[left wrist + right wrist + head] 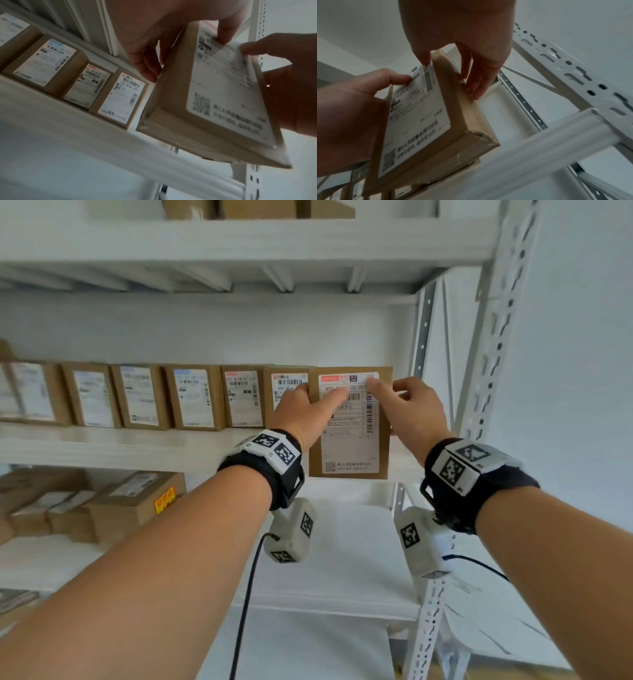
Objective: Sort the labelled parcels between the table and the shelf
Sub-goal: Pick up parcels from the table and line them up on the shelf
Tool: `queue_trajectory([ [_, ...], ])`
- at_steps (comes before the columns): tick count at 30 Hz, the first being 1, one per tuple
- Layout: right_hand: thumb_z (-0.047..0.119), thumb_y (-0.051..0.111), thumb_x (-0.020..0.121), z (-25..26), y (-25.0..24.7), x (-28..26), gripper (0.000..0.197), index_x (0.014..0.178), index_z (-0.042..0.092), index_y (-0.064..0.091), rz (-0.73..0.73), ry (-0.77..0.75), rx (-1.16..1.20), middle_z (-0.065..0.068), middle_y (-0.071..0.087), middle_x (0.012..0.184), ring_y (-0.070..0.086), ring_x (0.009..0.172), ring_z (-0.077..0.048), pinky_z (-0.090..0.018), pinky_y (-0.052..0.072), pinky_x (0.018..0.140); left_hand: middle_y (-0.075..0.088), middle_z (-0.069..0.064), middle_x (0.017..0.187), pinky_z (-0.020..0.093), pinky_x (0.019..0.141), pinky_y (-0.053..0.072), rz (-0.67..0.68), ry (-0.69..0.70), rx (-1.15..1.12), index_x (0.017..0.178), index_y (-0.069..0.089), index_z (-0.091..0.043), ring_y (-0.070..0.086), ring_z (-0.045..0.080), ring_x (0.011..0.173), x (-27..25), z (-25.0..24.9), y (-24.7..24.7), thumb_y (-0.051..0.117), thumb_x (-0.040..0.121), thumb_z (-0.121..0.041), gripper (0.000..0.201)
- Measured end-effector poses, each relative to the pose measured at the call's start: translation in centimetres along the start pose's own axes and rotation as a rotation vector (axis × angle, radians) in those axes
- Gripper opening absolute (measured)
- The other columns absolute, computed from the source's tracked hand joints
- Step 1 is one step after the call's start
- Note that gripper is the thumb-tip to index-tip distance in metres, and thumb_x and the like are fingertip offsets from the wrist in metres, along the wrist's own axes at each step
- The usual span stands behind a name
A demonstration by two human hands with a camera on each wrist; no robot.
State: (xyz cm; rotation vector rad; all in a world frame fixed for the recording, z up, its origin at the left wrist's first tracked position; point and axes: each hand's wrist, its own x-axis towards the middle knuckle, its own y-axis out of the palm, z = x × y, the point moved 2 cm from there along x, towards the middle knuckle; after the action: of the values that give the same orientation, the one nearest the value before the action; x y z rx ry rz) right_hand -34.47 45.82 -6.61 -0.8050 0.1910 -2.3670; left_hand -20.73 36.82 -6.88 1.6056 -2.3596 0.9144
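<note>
A flat brown parcel (349,436) with a white label is held upright in both hands, in front of the right end of the middle shelf (137,446). Its lower edge hangs below the shelf's front lip. My left hand (323,402) grips its left edge, thumb on the label. My right hand (390,392) grips the upper right corner, thumb on the label's top. In the left wrist view the left fingers (147,63) lie along the parcel's (214,94) side. The right wrist view shows the right fingers (477,86) against the parcel's (419,121) other side.
Several labelled parcels (191,398) stand in a row on the middle shelf, ending just left of the held one. Larger boxes (130,501) sit on the lower shelf at left. The perforated white upright (493,354) rises close on the right. More boxes (260,208) top the upper shelf.
</note>
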Motion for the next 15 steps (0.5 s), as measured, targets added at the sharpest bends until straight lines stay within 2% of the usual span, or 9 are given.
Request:
queue_trajectory([
  [3, 0.075, 0.053, 0.072, 0.3, 0.9, 2.5, 0.066, 0.114, 0.024, 0.057, 0.006, -0.008, 0.012, 0.005, 0.071, 0.093, 0.070, 0.086, -0.016, -0.043, 0.059, 0.080, 0.067, -0.012, 0.097, 0.029, 0.077, 0.048, 0.026, -0.013, 0.045, 0.100, 0.062, -0.031, 0.063, 0.009, 0.093, 2.8, -0.3, -0.6, 0.067, 0.084, -0.046, 0.022],
  [6, 0.057, 0.057, 0.089, -0.7, 1.6, 4.9, 0.051, 0.124, 0.020, 0.055, 0.020, 0.000, 0.027, 0.004, 0.068, 0.099, 0.068, 0.087, -0.014, -0.032, 0.057, 0.074, 0.061, -0.014, 0.091, 0.023, 0.070, 0.047, 0.053, -0.029, 0.140, 0.095, 0.052, -0.029, 0.062, 0.013, 0.092, 5.2, -0.1, -0.2, 0.074, 0.084, -0.033, 0.025],
  [7, 0.053, 0.056, 0.092, -1.1, 1.9, 5.6, 0.048, 0.126, 0.019, 0.054, 0.021, 0.001, 0.019, 0.004, 0.068, 0.101, 0.067, 0.086, -0.012, -0.028, 0.054, 0.069, 0.062, -0.014, 0.094, 0.023, 0.072, 0.048, 0.058, -0.021, 0.183, 0.097, 0.054, -0.029, 0.062, 0.014, 0.094, 6.1, 0.4, 0.3, 0.075, 0.084, -0.032, 0.025],
  [10, 0.049, 0.053, 0.096, -2.5, 2.9, 7.5, 0.047, 0.130, 0.016, 0.053, 0.020, 0.011, -0.005, 0.004, 0.065, 0.104, 0.062, 0.083, -0.012, -0.024, 0.047, 0.063, 0.067, -0.005, 0.113, 0.030, 0.088, 0.052, 0.048, 0.026, 0.289, 0.115, 0.061, -0.022, 0.064, 0.018, 0.107, 8.1, 1.4, 1.8, 0.074, 0.085, -0.036, 0.036],
  [13, 0.045, 0.052, 0.098, -3.5, 3.9, 9.3, 0.046, 0.131, 0.014, 0.052, 0.040, 0.035, -0.022, 0.001, 0.064, 0.106, 0.060, 0.085, -0.015, -0.025, 0.046, 0.065, 0.067, -0.001, 0.118, 0.027, 0.087, 0.051, 0.030, 0.032, 0.356, 0.120, 0.062, -0.017, 0.064, 0.019, 0.109, 10.2, 2.6, 2.9, 0.075, 0.084, -0.039, 0.044],
  [15, 0.042, 0.051, 0.099, -4.0, 4.7, 10.2, 0.042, 0.131, 0.013, 0.051, 0.057, 0.037, -0.038, 0.002, 0.063, 0.103, 0.059, 0.084, -0.014, -0.022, 0.044, 0.061, 0.067, -0.002, 0.117, 0.028, 0.088, 0.051, 0.003, 0.022, 0.388, 0.119, 0.063, -0.017, 0.064, 0.019, 0.108, 11.4, 3.4, 3.1, 0.077, 0.081, -0.041, 0.047],
])
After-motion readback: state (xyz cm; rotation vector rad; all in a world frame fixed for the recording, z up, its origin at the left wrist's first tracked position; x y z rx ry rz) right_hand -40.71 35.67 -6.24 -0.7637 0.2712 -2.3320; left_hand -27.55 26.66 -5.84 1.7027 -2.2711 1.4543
